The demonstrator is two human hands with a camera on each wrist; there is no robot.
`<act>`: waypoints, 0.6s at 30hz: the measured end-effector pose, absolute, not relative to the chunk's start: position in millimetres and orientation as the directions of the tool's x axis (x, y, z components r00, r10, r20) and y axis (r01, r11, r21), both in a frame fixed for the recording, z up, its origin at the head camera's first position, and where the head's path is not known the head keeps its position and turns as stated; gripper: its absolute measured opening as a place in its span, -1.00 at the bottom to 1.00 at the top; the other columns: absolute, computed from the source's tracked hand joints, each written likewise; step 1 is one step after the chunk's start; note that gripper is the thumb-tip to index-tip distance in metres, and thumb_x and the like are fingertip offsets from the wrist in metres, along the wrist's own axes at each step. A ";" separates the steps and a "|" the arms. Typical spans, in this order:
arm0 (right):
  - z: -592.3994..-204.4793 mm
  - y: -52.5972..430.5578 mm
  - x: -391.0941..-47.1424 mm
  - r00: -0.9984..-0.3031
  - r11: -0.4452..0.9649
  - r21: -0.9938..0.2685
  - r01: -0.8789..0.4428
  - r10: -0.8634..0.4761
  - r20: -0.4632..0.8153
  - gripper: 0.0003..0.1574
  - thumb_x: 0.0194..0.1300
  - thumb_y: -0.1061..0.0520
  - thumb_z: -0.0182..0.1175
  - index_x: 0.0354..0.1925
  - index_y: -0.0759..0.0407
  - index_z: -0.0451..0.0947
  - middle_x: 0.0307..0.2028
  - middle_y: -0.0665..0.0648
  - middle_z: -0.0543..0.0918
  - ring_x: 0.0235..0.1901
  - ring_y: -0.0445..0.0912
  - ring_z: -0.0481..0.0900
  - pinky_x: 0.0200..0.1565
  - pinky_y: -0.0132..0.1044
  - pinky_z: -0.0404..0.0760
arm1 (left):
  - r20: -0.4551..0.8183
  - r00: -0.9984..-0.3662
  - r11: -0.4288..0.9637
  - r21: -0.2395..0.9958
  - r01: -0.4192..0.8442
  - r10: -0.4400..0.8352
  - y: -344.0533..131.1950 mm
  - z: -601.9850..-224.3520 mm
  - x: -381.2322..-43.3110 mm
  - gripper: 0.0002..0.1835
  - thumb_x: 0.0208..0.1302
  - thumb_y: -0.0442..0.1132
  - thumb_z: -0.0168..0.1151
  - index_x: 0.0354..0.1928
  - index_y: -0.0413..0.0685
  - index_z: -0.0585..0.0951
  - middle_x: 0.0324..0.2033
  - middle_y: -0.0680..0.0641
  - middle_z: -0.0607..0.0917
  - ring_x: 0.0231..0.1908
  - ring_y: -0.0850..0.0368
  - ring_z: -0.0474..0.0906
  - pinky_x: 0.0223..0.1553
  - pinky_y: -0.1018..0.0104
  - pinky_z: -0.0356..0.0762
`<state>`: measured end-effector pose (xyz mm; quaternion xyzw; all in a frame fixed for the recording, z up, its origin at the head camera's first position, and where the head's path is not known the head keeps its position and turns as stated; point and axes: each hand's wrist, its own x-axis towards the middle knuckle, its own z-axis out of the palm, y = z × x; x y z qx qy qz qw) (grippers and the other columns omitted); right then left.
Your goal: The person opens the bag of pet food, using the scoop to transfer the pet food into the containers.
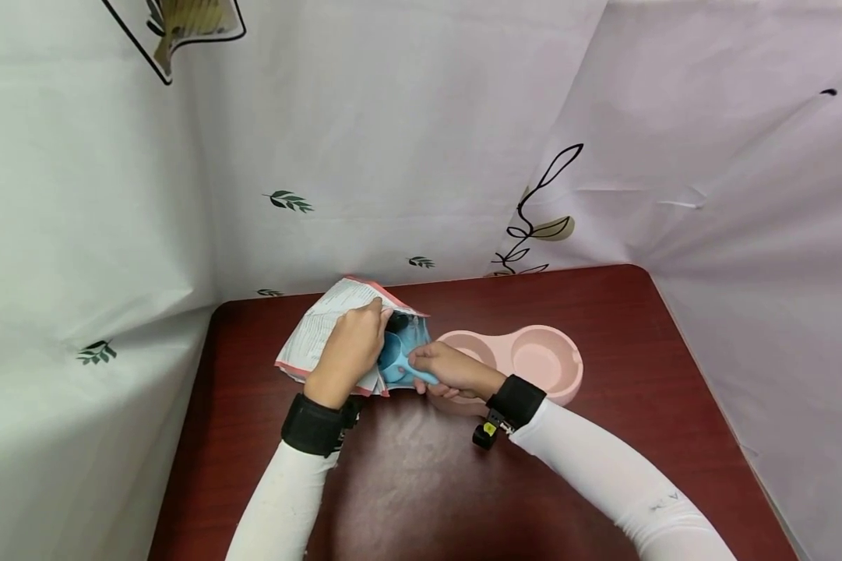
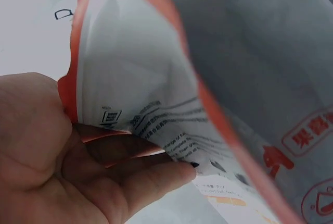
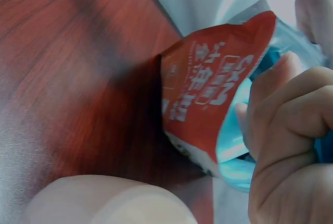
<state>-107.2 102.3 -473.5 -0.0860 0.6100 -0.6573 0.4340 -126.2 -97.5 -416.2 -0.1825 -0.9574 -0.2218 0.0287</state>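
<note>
A white paper-like food bag (image 1: 325, 323) with red edges and printed text lies tilted on the table, its mouth turned to the right. My left hand (image 1: 354, 343) grips the bag by its upper side near the opening. In the left wrist view, the fingers (image 2: 156, 185) bend behind the printed wall of the bag. My right hand (image 1: 456, 368) holds a light blue scoop (image 1: 391, 352) by its handle, with the scoop's cup at the bag's mouth. The right wrist view shows the bag's red printed front (image 3: 203, 88) and its bluish inside. The bag's contents are mostly hidden.
A pink double bowl (image 1: 506, 352) stands just right of the bag, partly beneath my right hand and wrist. The dark red wooden table (image 1: 624, 374) meets pale patterned cloth (image 1: 392, 156) behind and at both sides. Black bands with small cameras sit on both wrists.
</note>
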 end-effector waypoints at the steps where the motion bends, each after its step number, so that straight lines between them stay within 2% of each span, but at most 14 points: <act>1: -471.4 104.7 -107.2 -0.605 0.120 -0.875 0.469 -0.677 -0.418 -0.51 0.71 0.10 -0.23 0.03 0.61 0.31 -0.52 0.05 0.50 -0.81 -0.30 0.09 -0.75 -0.45 0.12 | 0.135 -0.931 0.834 0.414 0.364 0.339 -97.8 -416.3 -126.9 -0.69 0.65 -0.16 -0.02 -0.14 -0.26 0.59 -0.41 -0.24 0.70 -0.28 -0.25 0.74 -0.29 -0.06 0.66; 6: -457.7 118.1 -108.7 -0.593 0.124 -0.869 0.479 -0.684 -0.424 -0.55 0.70 0.12 -0.23 0.08 0.56 0.33 -0.52 0.04 0.50 -0.82 -0.31 0.10 -0.72 -0.46 0.15 | 0.139 -0.928 0.835 0.407 0.371 0.345 -100.9 -416.2 -129.7 -0.71 0.64 -0.17 0.00 -0.20 -0.22 0.58 -0.43 -0.24 0.69 -0.27 -0.27 0.74 -0.28 -0.09 0.65; 11: -446.5 132.9 -109.0 -0.585 0.126 -0.875 0.467 -0.699 -0.412 -0.49 0.71 0.09 -0.21 0.11 0.58 0.36 -0.53 0.07 0.48 -0.83 -0.30 0.11 -0.73 -0.42 0.16 | 0.135 -0.929 0.833 0.412 0.369 0.345 -103.4 -415.7 -131.2 -0.72 0.64 -0.18 0.00 -0.22 -0.20 0.57 -0.44 -0.24 0.69 -0.28 -0.28 0.74 -0.28 -0.11 0.63; 18: -451.9 151.3 -104.6 -0.587 0.070 -0.921 0.383 -0.752 -0.302 -0.57 0.73 0.08 -0.23 0.00 0.47 0.35 -0.52 0.12 0.46 -0.85 -0.29 0.15 -0.77 -0.39 0.15 | 0.121 -0.930 0.830 0.423 0.364 0.347 -104.9 -414.8 -133.4 -0.71 0.65 -0.18 -0.03 -0.17 -0.24 0.58 -0.34 -0.29 0.74 -0.22 -0.29 0.75 -0.23 -0.15 0.64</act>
